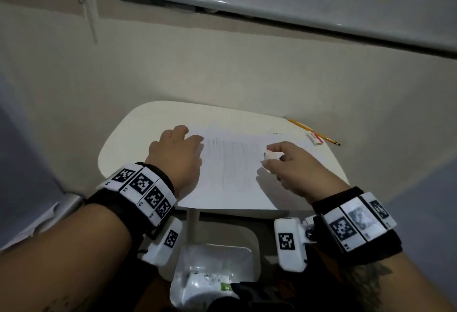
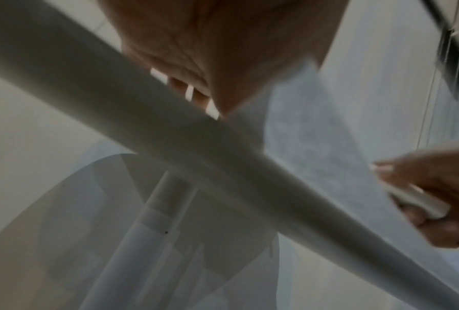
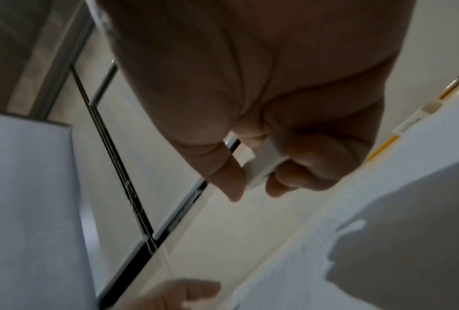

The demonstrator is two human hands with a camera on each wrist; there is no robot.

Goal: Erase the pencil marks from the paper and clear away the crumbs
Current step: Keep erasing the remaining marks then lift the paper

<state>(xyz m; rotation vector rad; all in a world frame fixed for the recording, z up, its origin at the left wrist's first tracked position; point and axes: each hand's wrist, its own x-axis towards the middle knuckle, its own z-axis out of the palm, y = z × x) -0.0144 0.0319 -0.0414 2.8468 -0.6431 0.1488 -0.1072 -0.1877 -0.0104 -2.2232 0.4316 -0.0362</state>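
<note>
A white sheet of paper (image 1: 235, 170) with faint grey pencil strokes lies on a small white table (image 1: 123, 148). My left hand (image 1: 180, 148) rests on the sheet's left edge with its fingers spread. My right hand (image 1: 278, 161) pinches a white eraser (image 1: 270, 155) between thumb and fingers over the right part of the sheet, and its shadow falls on the paper. The right wrist view shows the eraser (image 3: 263, 165) in the fingertips, apart from the paper (image 3: 382, 230). A few dark crumbs (image 1: 274, 133) lie near the sheet's far right corner.
A yellow pencil (image 1: 314, 131) and a second, sleeved eraser (image 1: 314, 138) lie at the table's far right edge by the wall. Below the table's near edge stands a white bin (image 1: 212, 257) with dark specks inside. A window blind hangs above.
</note>
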